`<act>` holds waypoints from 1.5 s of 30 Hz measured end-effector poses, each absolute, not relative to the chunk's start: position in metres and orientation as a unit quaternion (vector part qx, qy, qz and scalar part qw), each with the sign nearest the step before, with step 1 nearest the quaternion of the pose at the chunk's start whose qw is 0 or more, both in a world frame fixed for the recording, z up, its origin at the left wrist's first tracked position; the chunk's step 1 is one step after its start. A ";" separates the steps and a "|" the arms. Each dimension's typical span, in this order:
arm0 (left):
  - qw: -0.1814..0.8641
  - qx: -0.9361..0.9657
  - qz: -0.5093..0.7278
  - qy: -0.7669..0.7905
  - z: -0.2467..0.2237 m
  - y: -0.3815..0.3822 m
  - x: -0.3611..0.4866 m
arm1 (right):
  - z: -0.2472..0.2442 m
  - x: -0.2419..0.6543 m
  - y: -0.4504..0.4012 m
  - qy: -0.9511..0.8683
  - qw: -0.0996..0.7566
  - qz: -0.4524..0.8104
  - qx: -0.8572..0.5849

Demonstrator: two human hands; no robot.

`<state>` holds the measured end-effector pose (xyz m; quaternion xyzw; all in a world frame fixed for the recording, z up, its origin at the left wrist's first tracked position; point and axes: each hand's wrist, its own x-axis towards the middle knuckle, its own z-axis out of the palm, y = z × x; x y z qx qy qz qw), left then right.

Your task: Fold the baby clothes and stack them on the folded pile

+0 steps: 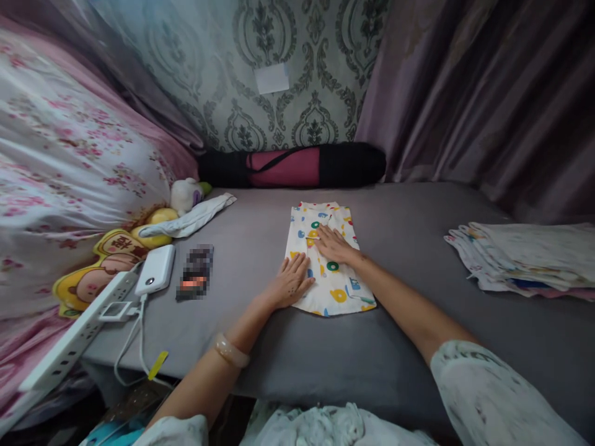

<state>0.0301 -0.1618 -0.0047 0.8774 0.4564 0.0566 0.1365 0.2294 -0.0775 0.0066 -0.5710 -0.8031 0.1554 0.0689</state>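
Observation:
A white children's garment (320, 288) with yellow, blue and green prints lies folded into a narrow shape on the grey sheet. My left hand (290, 282) rests flat on its left edge, fingers stretched out. Farther up, my right hand (334, 244) lies flat across the middle of the cloth with its fingers extended. Both palms press down from above, and neither hand grips the fabric. The cloth's far end shows a small collar-like edge; the layers beneath are hidden.
A stack of folded clothes (534, 254) lies at the right. On the left are a phone-like blurred item (195, 272), a white power bank (155, 269), a power strip (79, 331) with cables and plush toys (106, 266). A long black and pink bag (292, 166) lies along the wall.

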 end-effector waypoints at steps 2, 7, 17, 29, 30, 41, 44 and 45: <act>0.154 0.877 0.062 0.450 -0.002 -0.167 0.027 | 0.008 0.240 -0.085 -0.798 0.097 0.186 -0.566; 0.195 0.883 0.077 0.419 0.012 -0.188 0.010 | 0.005 0.276 -0.137 -0.814 0.107 0.212 -0.531; 0.215 0.904 0.109 0.353 0.032 -0.205 -0.010 | 0.019 0.324 -0.257 -0.844 0.086 0.179 -0.498; 0.169 0.921 0.063 0.346 0.034 -0.207 -0.006 | 0.024 0.328 -0.249 -0.868 0.122 0.129 -0.464; 0.171 0.922 0.071 0.340 0.033 -0.206 -0.008 | 0.024 0.328 -0.248 -0.869 0.128 0.126 -0.461; 0.193 0.899 0.161 0.357 0.022 -0.177 -0.027 | 0.015 0.338 -0.221 -0.855 0.246 0.161 -0.427; 0.213 0.862 0.167 0.428 0.026 -0.173 -0.023 | 0.017 0.338 -0.213 -0.826 0.256 0.204 -0.460; 0.222 0.846 0.170 0.453 0.026 -0.172 -0.021 | 0.018 0.337 -0.211 -0.812 0.255 0.220 -0.476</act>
